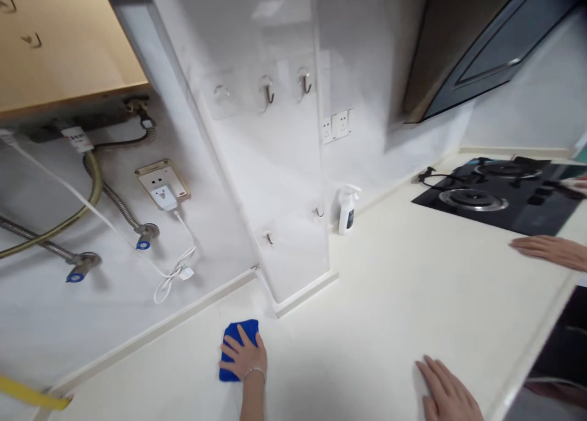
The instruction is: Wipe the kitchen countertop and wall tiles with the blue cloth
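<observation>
My left hand (244, 355) lies on a blue cloth (238, 334) and presses it onto the cream countertop (367, 323), close to the foot of a white wall column (293, 250). Its fingers curl over the cloth, and a thin bracelet sits on the wrist. My right hand (447, 395) rests flat on the counter at the lower right, fingers stretched out and holding nothing. The two hands are well apart.
Another person's hand (548, 251) lies flat at the right edge by a black gas hob (495, 195). A white spray bottle (347, 210) stands against the wall. Pipes with blue valves (143, 244), a socket with a white cable (165, 192) and hooks (268, 92) are on the wall.
</observation>
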The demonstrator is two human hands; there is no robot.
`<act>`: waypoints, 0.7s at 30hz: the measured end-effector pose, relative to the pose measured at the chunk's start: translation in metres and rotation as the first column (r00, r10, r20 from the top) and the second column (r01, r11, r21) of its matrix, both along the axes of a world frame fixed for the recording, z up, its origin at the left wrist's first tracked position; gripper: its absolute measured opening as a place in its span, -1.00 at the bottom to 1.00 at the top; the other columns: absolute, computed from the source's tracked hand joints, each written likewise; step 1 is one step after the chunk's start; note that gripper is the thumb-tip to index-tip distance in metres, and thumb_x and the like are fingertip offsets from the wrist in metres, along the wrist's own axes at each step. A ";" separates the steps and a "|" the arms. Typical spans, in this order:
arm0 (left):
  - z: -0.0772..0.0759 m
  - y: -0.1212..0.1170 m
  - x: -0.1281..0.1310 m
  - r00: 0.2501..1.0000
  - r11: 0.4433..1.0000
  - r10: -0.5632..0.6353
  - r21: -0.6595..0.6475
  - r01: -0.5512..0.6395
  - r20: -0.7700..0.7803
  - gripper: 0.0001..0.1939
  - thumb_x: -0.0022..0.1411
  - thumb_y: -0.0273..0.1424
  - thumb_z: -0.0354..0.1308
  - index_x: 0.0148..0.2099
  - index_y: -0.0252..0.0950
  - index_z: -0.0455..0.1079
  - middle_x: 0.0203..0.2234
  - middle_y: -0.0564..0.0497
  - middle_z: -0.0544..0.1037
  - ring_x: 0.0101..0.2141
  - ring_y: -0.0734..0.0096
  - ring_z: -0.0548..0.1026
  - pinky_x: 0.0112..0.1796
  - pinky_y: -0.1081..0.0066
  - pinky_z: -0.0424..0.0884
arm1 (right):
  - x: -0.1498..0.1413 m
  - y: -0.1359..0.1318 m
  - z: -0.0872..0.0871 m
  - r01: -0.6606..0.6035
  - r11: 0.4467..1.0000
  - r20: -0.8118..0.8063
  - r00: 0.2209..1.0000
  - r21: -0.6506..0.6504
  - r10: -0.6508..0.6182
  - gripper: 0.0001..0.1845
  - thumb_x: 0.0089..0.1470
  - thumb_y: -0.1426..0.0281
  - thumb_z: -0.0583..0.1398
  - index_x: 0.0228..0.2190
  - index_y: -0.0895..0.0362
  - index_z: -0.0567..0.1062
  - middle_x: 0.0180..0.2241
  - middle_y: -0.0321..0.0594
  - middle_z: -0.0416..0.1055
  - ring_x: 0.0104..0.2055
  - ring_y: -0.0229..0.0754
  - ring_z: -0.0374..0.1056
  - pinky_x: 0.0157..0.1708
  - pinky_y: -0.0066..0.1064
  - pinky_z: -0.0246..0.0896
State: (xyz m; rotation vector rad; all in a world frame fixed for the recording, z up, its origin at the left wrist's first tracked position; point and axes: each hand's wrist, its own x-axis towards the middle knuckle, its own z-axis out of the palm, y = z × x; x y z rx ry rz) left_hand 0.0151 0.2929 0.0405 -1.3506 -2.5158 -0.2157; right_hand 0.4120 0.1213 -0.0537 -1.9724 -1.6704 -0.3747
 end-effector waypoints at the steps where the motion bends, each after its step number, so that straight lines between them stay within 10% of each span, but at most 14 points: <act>1: -0.002 -0.015 0.009 0.999 0.998 -0.035 -0.047 0.035 -0.018 -0.40 0.32 -0.14 -0.13 0.34 -0.22 0.20 0.30 -0.40 0.22 0.29 -0.34 0.12 0.12 -0.35 0.10 | -0.001 0.001 0.001 0.004 1.000 -0.002 1.000 0.005 -0.004 -0.35 0.06 0.35 -0.01 0.20 0.20 0.24 0.22 0.01 0.27 0.30 0.11 0.12 0.24 0.02 0.09; 5: 0.009 -0.060 0.022 0.968 0.930 -0.242 -0.272 0.249 0.061 -0.36 0.30 -0.05 -0.12 0.37 -0.07 0.10 0.35 -0.28 0.15 0.31 -0.25 0.11 0.14 -0.25 0.17 | -0.002 0.001 0.003 0.025 0.999 -0.019 1.000 0.023 -0.025 -0.34 0.06 0.38 -0.01 0.22 0.19 0.22 0.23 0.00 0.25 0.31 0.10 0.10 0.26 0.02 0.07; 10: 0.046 -0.058 -0.003 0.905 0.861 -0.344 -0.299 0.411 0.252 -0.36 0.36 -0.07 -0.28 0.34 -0.19 0.19 0.32 -0.16 0.23 0.31 -0.02 0.16 0.24 -0.18 0.11 | -0.003 -0.003 0.012 -0.023 0.999 -0.017 1.000 0.031 0.024 -0.30 0.04 0.42 0.04 0.25 0.18 0.18 0.27 0.00 0.20 0.32 0.11 0.08 0.24 0.04 0.09; 16: 0.016 -0.054 -0.023 0.558 0.530 -0.794 -0.176 0.830 0.242 -0.34 0.35 -0.08 -0.15 0.42 -0.11 -0.07 0.38 -0.01 0.07 0.38 0.18 -0.04 0.34 -0.07 -0.06 | -0.001 -0.004 0.004 -0.032 0.999 0.012 0.999 0.035 0.032 -0.35 0.10 0.40 0.01 0.23 0.23 0.19 0.27 0.05 0.18 0.32 0.12 0.07 0.25 0.05 0.08; 21: -0.001 -0.049 -0.019 0.695 0.677 -0.680 -0.165 0.718 0.233 -0.35 0.35 -0.12 -0.15 0.42 -0.09 -0.07 0.40 0.03 0.02 0.38 0.14 -0.04 0.34 -0.07 -0.08 | 0.002 -0.005 -0.001 -0.033 0.999 -0.001 0.999 0.012 0.033 -0.33 0.11 0.37 0.00 0.26 0.19 0.15 0.27 0.03 0.18 0.34 0.14 0.05 0.26 0.06 0.07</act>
